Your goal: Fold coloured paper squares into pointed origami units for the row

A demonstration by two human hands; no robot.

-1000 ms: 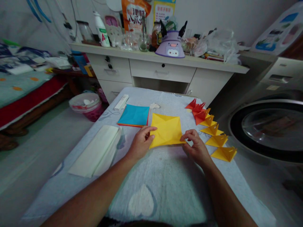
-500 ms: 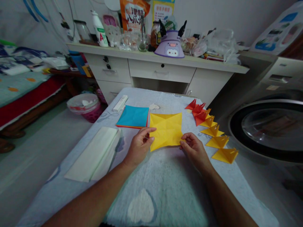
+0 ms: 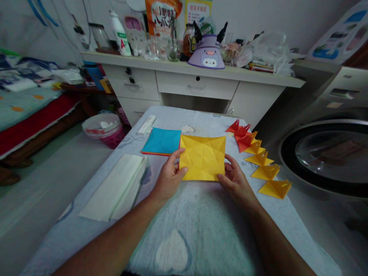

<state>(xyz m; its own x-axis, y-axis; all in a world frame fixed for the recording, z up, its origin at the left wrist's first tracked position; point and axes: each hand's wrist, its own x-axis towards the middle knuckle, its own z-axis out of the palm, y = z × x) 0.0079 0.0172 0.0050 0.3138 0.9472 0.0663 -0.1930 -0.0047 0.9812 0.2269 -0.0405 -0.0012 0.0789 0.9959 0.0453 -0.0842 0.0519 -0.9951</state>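
Observation:
A yellow sheet of origami paper (image 3: 202,158), unfolded and marked with creases, is held up between both hands above the table. My left hand (image 3: 170,172) pinches its left edge, thumb in front and fingers partly behind. At the lower right corner, my right hand (image 3: 236,178) grips it the same way, with some fingertips hidden by the sheet. Just left of it lies a stack of coloured paper (image 3: 162,140), blue on top. Folded yellow pieces (image 3: 266,172) and red pieces (image 3: 243,138) stand in a row to the right.
A folded whitish cloth or sheet (image 3: 115,188) lies on the left of the cloth-covered table (image 3: 201,230), with a narrow white box (image 3: 146,125) behind it. Beyond stands a cluttered white desk (image 3: 198,71). A bin (image 3: 103,128) is at left, a washing machine (image 3: 330,153) at right.
The yellow sheet has tilted up towards me and spread flatter. My right hand has shifted slightly right, its fingers now partly behind the sheet's right edge.

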